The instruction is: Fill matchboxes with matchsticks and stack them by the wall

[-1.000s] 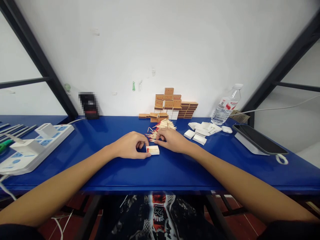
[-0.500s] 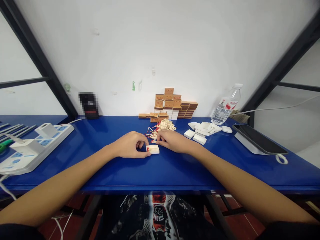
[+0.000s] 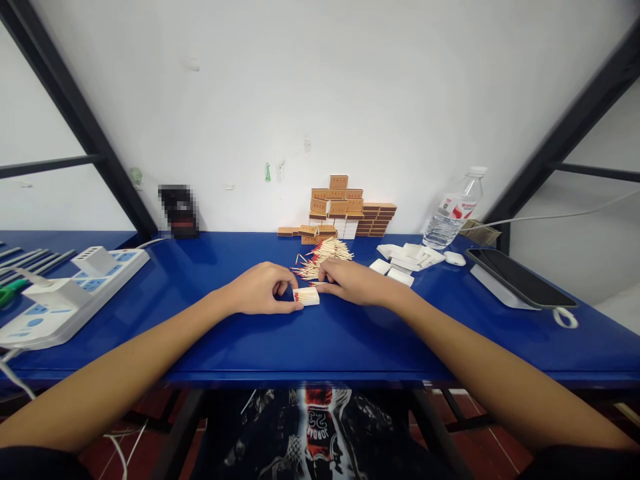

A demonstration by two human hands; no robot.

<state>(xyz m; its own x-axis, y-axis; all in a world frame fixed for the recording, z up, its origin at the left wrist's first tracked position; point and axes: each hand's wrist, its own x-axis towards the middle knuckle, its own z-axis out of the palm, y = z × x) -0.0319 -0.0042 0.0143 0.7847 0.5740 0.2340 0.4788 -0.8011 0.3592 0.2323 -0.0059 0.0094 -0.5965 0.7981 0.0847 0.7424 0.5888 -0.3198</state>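
Note:
My left hand (image 3: pixel 263 290) grips the left end of a small white matchbox tray (image 3: pixel 313 299) between thumb and fingers. Inside the tray lie several matches with their red heads toward that hand. Just behind the tray's right end, my right hand (image 3: pixel 353 281) is closed in a pinch, with red match heads poking out at its fingertips; how many it holds is hidden. A heap of loose matches (image 3: pixel 334 249) spreads on the blue table right behind the right hand, which covers part of it.
Brown matchboxes (image 3: pixel 338 205) are stacked against the wall. White trays (image 3: pixel 413 257) lie on the right, near a water bottle (image 3: pixel 450 213), a white earphone case (image 3: pixel 455 259) and a phone (image 3: pixel 520 277) on a stand. At left sits a power strip (image 3: pixel 117 273).
My right hand has shifted slightly, and the match heads at its fingertips have moved a little to the right. My left hand stays on the tray.

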